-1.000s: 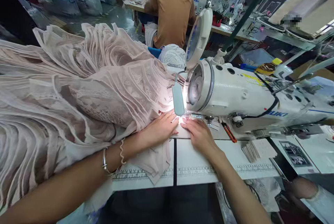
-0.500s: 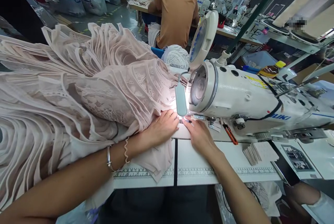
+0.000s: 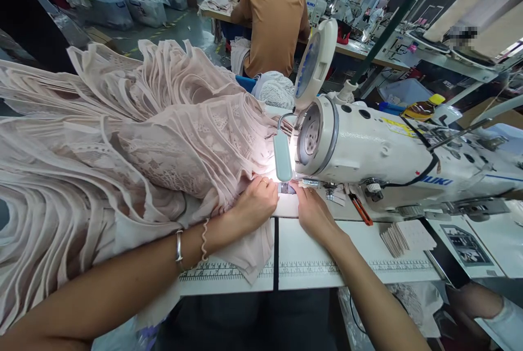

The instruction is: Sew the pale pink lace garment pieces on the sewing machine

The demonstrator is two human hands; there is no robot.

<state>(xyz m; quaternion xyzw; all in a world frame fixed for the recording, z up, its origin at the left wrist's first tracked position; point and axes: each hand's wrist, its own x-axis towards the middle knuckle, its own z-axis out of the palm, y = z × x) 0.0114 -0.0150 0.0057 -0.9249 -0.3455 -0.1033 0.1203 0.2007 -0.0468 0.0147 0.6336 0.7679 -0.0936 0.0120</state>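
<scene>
Below the sewing machine [image 3: 355, 138], my left hand [image 3: 259, 201] is closed, its curled fingers gripping the edge of a pale pink lace garment piece [image 3: 171, 155]. My right hand [image 3: 312, 209] is just right of the needle area, thumb and fingers pressed together; what they pinch is too small to make out. Between the hands shows a small metal plate [image 3: 285, 188] under bright light. A pale green lamp [image 3: 283, 156] hangs in front of the needle and hides it. Many layers of the same pink fabric lie heaped to the left.
Orange-handled snips [image 3: 360, 209] lie on the machine bed. A stack of small beige fabric pieces [image 3: 402, 239] and a phone-like dark strip [image 3: 445, 255] are at right. A ruler tape [image 3: 306, 269] runs along the table's front edge. A person in a brown shirt [image 3: 278, 24] sits ahead.
My left hand's fingers have curled in from a flatter pose. Both hands have drawn slightly apart, so more of the metal plate between them shows.
</scene>
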